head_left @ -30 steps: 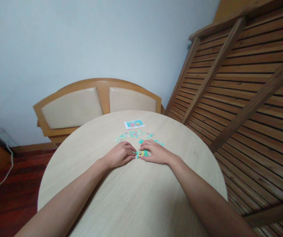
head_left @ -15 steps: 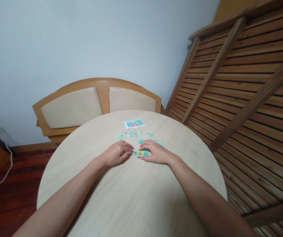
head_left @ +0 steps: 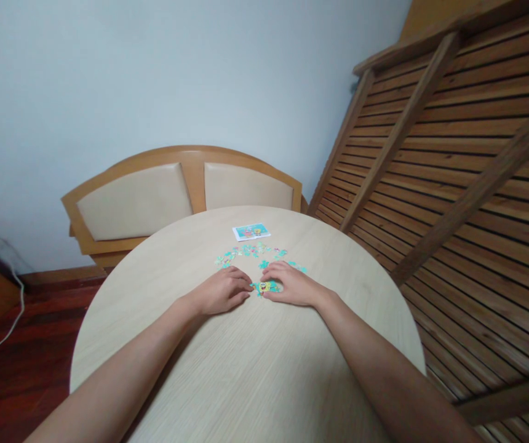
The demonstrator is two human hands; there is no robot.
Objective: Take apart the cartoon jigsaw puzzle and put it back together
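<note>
hands either side of a puzzle cluster

the joined puzzle cluster (head_left: 265,287) lay on the counter (head_left: 246,369) between both hands. left hand (head_left: 222,290) and right hand (head_left: 292,285) rested palm down, fingers loosely spread, fingertips touching its edges, gripping nothing. loose pieces (head_left: 250,251) lay just beyond

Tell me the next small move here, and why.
Probably the left hand should reach forward for one of the loose pieces. Both hands rest on the table beside the small joined patch, the right hand touching it, and neither seems to hold a piece to add.
</note>
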